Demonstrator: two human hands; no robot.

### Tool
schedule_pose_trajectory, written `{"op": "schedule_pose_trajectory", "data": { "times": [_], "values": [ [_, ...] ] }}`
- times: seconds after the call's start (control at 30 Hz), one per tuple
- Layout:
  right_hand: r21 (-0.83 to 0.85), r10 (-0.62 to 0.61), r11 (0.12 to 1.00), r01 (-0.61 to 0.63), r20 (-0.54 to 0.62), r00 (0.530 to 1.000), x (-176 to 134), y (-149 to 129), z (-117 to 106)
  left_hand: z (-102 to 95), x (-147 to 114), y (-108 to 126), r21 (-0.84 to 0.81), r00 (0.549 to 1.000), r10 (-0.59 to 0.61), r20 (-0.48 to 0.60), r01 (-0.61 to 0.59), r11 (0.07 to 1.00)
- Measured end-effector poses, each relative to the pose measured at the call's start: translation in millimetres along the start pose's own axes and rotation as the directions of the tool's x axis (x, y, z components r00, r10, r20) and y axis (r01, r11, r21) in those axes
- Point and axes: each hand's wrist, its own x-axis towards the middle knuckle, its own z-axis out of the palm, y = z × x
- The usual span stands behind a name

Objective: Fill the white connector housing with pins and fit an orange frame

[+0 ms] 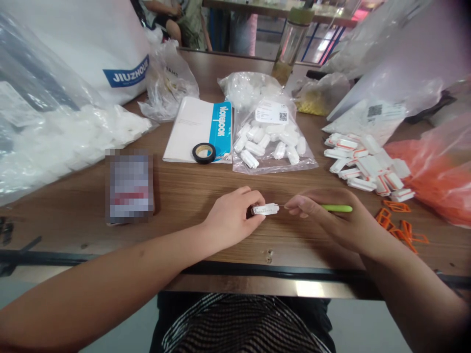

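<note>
Between the thumb and fingers of my left hand (235, 213) is a white plastic connector housing (268, 209), lying roughly level above the table. My right hand (331, 220) is closed around a thin pick with a lime-green handle (337, 208). The pick's fine metal shaft points left, its tip at or very near the right end of the housing; whether it goes inside is too small to tell. To the right lies a heap of white housings (370, 166) with orange strips, and by it several loose orange frames (403, 228).
A clear bag (253, 169) of white housings and a notebook (191, 130) with black tape (204, 153) lie beyond my hands. Large plastic bags (55, 142) fill the left side; an orange-filled bag (441, 171) sits right. A bottle (290, 46) stands behind; a blurred-out item (129, 189) lies left.
</note>
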Motion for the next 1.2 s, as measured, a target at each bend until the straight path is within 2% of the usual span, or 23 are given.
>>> {"op": "schedule_pose_trajectory", "data": {
  "times": [0.13, 0.3, 0.47, 0.8, 1.2],
  "values": [
    [0.076, 0.017, 0.997, -0.013, -0.052, 0.998, 2, 13, -1, 0.5, 0, -2, -0.001, 1.000, 0.019, -0.008, -0.019, 1.000],
    [0.147, 0.049, 0.988, -0.046, -0.020, 0.999, 7, 23, 4, 1.3, 0, -3, 0.018, 1.000, 0.008, -0.017, -0.008, 1.000],
    [0.188, 0.044, 0.982, -0.034, -0.046, 0.998, 5, 23, 4, 1.5, -1, -3, 0.054, 1.000, 0.003, -0.028, -0.001, 0.999],
    [0.160, 0.092, 0.983, -0.086, -0.028, 0.995, 7, 22, 5, 0.1, 0, -1, 0.036, 1.000, -0.017, -0.007, 0.017, 0.999],
    [0.219, 0.080, 0.973, -0.064, -0.065, 0.995, 7, 25, 4, 0.5, 0, -1, 0.057, 1.000, -0.017, -0.011, 0.017, 0.998]
  ]
}}
